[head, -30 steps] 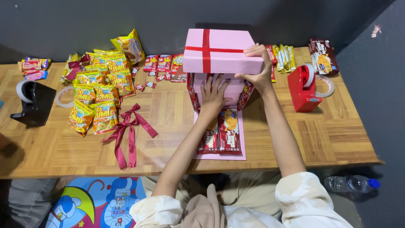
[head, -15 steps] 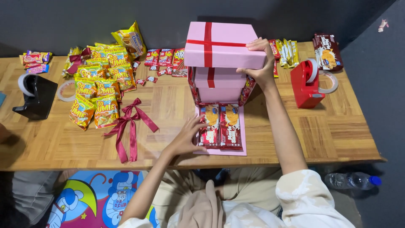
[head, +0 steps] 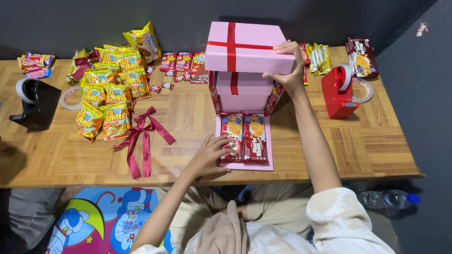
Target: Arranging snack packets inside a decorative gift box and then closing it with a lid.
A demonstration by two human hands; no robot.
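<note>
Right hand: the right hand (head: 288, 70) grips the right edge of the pink lid (head: 245, 47), fingers curled over the top and thumb below, holding it lifted and level above the box.
Left hand: the left hand (head: 209, 157) lies on the folded-down pink flap (head: 245, 164), fingers spread narrow and flat; the fingertips (head: 227, 141) touch the left one of two red snack packs (head: 244, 137) fixed side by side on the flap. It holds nothing.
Step in hand: judging by the raised lid and the flap lying flat, the box is open and the hand is pressing or checking the packs on its front side.
Next move calls for: a steady right hand, so the lid stays level, and a light touch with the left so the packs do not slide off the flap.
Box: the pink box (head: 242, 91) stands at the middle of the wooden table (head: 358, 141), under the lid; a red ribbon stripe runs down its front, and more red packs line its side flaps.
Lid: pink, square, with a red ribbon cross.
Around: a dark red bow (head: 141, 136) lies left of the flap; a red tape dispenser (head: 340, 91) stands to the right.
</note>
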